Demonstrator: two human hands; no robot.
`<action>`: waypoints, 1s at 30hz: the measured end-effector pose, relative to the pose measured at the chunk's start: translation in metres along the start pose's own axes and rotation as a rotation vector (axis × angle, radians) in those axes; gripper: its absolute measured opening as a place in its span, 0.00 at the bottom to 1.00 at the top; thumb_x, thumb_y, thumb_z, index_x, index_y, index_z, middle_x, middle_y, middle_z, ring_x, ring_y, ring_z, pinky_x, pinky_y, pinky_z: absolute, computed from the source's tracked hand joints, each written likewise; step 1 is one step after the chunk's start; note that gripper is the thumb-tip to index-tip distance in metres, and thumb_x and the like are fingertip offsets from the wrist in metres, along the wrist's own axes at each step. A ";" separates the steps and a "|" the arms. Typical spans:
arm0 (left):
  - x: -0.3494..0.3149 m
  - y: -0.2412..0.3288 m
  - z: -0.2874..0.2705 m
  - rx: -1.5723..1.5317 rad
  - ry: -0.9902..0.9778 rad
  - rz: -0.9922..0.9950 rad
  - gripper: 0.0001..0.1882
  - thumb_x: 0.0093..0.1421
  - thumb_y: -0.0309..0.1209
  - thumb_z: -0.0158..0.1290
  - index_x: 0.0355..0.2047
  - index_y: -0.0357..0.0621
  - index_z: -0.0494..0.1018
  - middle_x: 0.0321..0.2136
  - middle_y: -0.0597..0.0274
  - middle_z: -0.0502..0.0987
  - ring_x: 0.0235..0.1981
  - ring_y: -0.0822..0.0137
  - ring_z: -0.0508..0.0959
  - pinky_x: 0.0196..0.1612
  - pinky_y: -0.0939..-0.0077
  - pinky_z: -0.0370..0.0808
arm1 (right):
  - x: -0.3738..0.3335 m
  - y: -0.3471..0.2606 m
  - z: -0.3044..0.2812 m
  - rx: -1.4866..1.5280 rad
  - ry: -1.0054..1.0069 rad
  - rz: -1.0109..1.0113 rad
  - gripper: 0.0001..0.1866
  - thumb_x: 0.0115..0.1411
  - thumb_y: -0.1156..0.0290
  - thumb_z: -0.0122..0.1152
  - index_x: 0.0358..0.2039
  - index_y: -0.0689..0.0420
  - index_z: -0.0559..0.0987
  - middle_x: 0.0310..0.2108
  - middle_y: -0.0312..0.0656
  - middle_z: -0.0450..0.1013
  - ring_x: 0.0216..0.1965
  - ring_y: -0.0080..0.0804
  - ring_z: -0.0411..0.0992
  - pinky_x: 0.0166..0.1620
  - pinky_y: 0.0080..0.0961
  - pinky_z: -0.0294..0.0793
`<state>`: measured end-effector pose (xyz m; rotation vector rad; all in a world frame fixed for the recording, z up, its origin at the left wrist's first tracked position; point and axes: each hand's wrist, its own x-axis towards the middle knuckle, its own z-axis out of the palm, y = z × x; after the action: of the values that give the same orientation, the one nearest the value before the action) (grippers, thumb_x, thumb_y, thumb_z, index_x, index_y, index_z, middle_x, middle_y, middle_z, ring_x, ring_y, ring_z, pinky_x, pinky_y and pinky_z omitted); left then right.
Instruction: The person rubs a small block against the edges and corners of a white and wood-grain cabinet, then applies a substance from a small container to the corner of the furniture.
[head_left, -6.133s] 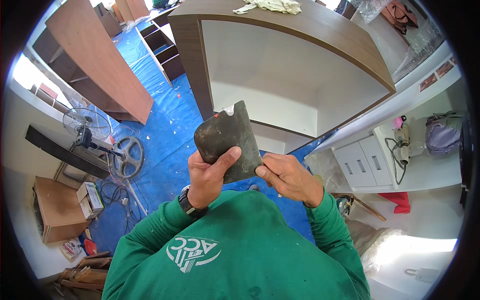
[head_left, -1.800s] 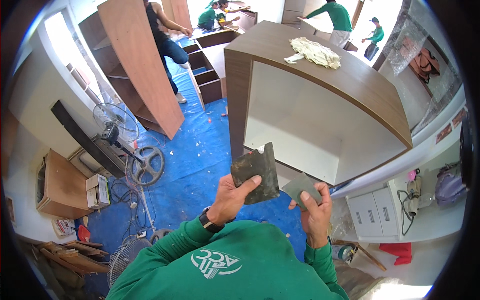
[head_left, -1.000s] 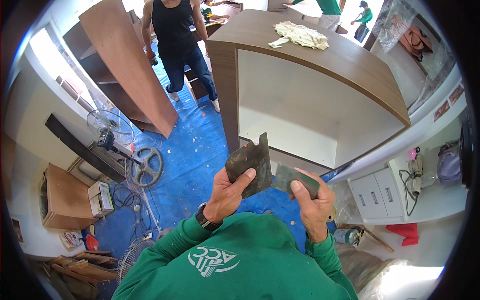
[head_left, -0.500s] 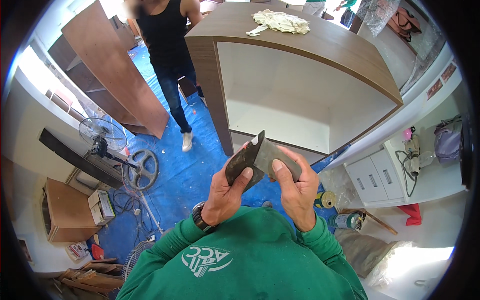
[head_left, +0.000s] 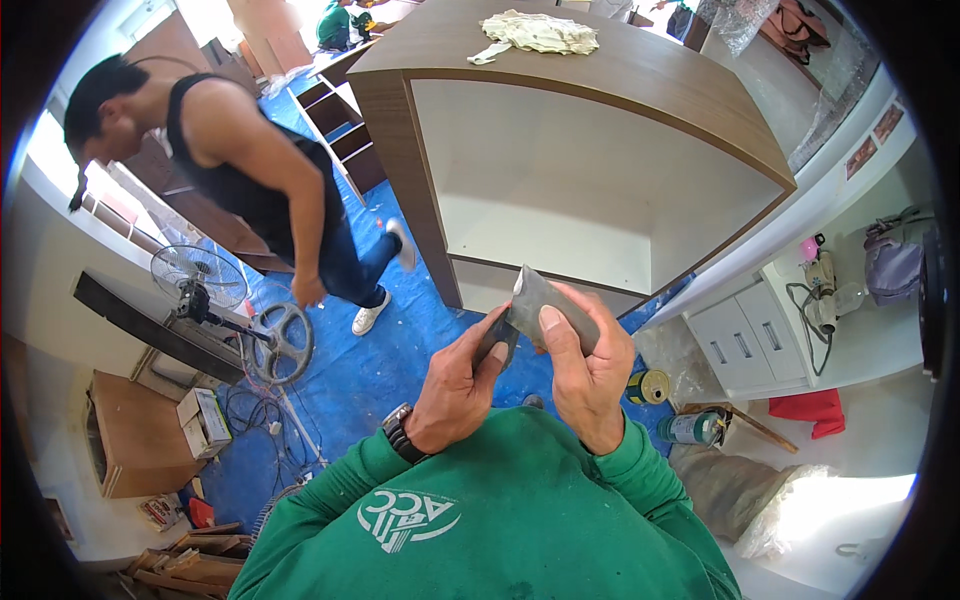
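Observation:
In front of my chest I hold two thin flat plates that look like putty spreaders. My left hand (head_left: 452,392) pinches the dark spreader (head_left: 503,340), now seen nearly edge-on, with the thumb on its near face. My right hand (head_left: 592,372) grips the grey spreader (head_left: 550,302), its thumb pressed on the face and the fingers behind. The two spreaders meet and overlap at their edges. A small whitish smear shows at the upper left corner of the grey one.
Ahead stands a brown-topped cabinet (head_left: 432,190) with an open white inside; a crumpled cream cloth (head_left: 540,34) lies on top. A person (head_left: 250,160) walks at the left, beside a fan (head_left: 200,278). Cables (head_left: 262,412) lie on blue sheeting. At right are a can (head_left: 650,387) and a green cylinder (head_left: 690,429).
The dark spreader has turned edge-on and slid behind the grey one, as my hands drew slightly closer. The person has stepped nearer on the left and leans forward.

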<state>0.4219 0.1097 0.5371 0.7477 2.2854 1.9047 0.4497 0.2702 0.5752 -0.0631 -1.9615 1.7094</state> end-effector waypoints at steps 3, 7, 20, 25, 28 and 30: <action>-0.001 0.001 0.004 -0.044 0.028 -0.020 0.25 0.70 0.19 0.50 0.66 0.37 0.66 0.46 0.54 0.81 0.42 0.72 0.78 0.48 0.75 0.76 | 0.004 0.003 -0.003 0.008 -0.018 -0.020 0.13 0.65 0.76 0.62 0.49 0.65 0.81 0.34 0.42 0.78 0.31 0.22 0.75 0.34 0.21 0.74; -0.003 -0.007 0.007 -0.351 0.094 -0.158 0.21 0.72 0.23 0.50 0.63 0.35 0.68 0.46 0.61 0.81 0.45 0.74 0.76 0.49 0.77 0.75 | 0.009 -0.003 -0.006 0.114 0.072 -0.010 0.13 0.67 0.75 0.62 0.50 0.65 0.81 0.36 0.40 0.79 0.32 0.21 0.75 0.36 0.20 0.75; 0.001 -0.003 -0.007 -0.555 0.147 -0.191 0.16 0.72 0.26 0.53 0.57 0.35 0.73 0.48 0.64 0.80 0.45 0.76 0.77 0.50 0.76 0.77 | 0.002 0.021 -0.017 0.343 -0.011 0.126 0.13 0.66 0.74 0.67 0.49 0.64 0.82 0.40 0.43 0.82 0.38 0.26 0.80 0.41 0.24 0.81; 0.012 0.001 -0.017 -0.953 0.299 -0.382 0.11 0.70 0.26 0.55 0.51 0.38 0.76 0.45 0.61 0.82 0.43 0.70 0.82 0.47 0.72 0.81 | -0.003 0.026 -0.020 0.098 -0.078 -0.163 0.13 0.62 0.79 0.67 0.48 0.63 0.83 0.44 0.46 0.82 0.42 0.32 0.81 0.45 0.23 0.81; 0.020 0.007 -0.022 -1.135 0.365 -0.405 0.09 0.69 0.25 0.55 0.49 0.39 0.77 0.43 0.60 0.83 0.42 0.68 0.84 0.46 0.69 0.83 | -0.004 0.022 -0.021 -0.128 -0.210 -0.389 0.17 0.60 0.81 0.68 0.51 0.62 0.82 0.49 0.49 0.80 0.47 0.39 0.81 0.47 0.26 0.82; 0.020 0.010 -0.021 -1.144 0.409 -0.359 0.09 0.69 0.25 0.55 0.48 0.40 0.77 0.42 0.60 0.83 0.42 0.68 0.84 0.45 0.69 0.83 | -0.006 0.022 -0.018 -0.226 -0.271 -0.452 0.21 0.58 0.82 0.68 0.54 0.61 0.81 0.52 0.50 0.79 0.49 0.43 0.81 0.49 0.30 0.82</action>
<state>0.4000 0.0997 0.5561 -0.1951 0.9235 2.7395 0.4561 0.2886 0.5536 0.5176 -2.1487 1.2494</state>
